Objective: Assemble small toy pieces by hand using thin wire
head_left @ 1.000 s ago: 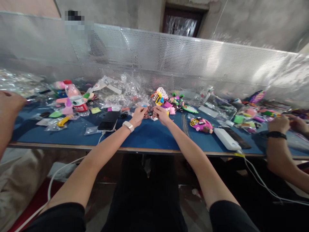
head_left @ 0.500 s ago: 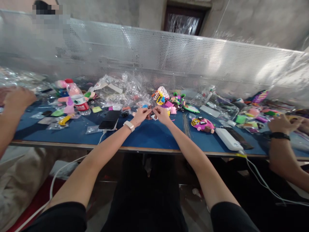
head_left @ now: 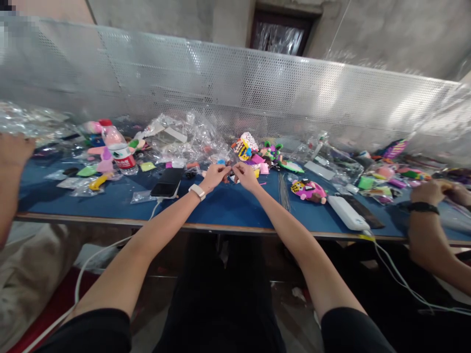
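Observation:
My left hand (head_left: 216, 176), with a pale watch band on its wrist, is closed in a pinch over the blue tabletop. Almost fingertip to fingertip with it, my right hand (head_left: 246, 175) is pinched as well. Whatever lies between the fingers is too small to make out; some brownish bits show just behind them. Beyond my hands stands a yellow, black and white clay figure (head_left: 243, 148). Pink and yellow clay pieces (head_left: 263, 168) lie right beside my right hand. A black phone (head_left: 167, 183) on a white power bank rests left of my left wrist.
A water bottle (head_left: 119, 152) stands at the left amid clay pieces and plastic bags. Thin wires (head_left: 284, 191), a pink clay figure (head_left: 308, 190) and a white power bank (head_left: 346, 212) lie on the right. A perforated metal panel (head_left: 228, 88) backs the table (head_left: 228, 211). Co-workers' hands are at both sides.
My hands stay in nearly the same place, with slight finger movement. The co-worker's hand on the left has moved further left; the right co-worker's hands have shifted a little.

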The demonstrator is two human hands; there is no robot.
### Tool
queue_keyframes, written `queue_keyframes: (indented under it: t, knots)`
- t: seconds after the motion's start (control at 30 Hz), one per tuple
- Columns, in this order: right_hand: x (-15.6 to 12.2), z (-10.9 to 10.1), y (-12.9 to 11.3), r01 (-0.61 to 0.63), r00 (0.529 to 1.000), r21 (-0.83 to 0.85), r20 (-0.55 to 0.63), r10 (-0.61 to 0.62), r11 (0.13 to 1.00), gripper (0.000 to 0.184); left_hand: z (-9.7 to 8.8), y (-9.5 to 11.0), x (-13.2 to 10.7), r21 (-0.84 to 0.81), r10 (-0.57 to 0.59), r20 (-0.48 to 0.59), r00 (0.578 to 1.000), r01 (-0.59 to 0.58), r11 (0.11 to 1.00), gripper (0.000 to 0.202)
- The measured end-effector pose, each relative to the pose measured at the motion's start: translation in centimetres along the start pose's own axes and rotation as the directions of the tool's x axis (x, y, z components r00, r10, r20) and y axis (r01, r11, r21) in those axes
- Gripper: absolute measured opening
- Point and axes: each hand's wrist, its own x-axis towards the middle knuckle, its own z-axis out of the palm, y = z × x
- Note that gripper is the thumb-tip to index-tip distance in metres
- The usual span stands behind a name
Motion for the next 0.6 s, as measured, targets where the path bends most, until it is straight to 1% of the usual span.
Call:
queue_keyframes:
  t: [0.13,0.27,0.47,0.6]
  knots:
    - [0.17,-0.03,0.26,-0.022,1.000,0.057,0.007,0.021,0.998,0.045,-0.10,-0.20,-0.05,0.021,0.006,0.022,1.000,-0.006,1.000,0.048]
    - [0.26,-0.02,0.71,-0.048,0.999,0.070,0.019,0.047,0.996,0.043,-0.20,-0.44,-0.04,0.059,0.016,0.049,0.999,-0.019,0.998,0.038]
    - [0.36,-0.09,1.02,-0.079,0.997,0.068,0.033,0.077,0.995,0.032,-0.17,-0.42,-0.03,0.054,0.011,0.066,0.998,-0.015,0.998,0.027]
    - [0.28,-0.16,0.73,-0.095,0.995,0.080,0.050,0.091,0.992,0.024,-0.16,-0.16,-0.13,0.063,-0.007,0.060,0.998,0.003,0.998,0.016]
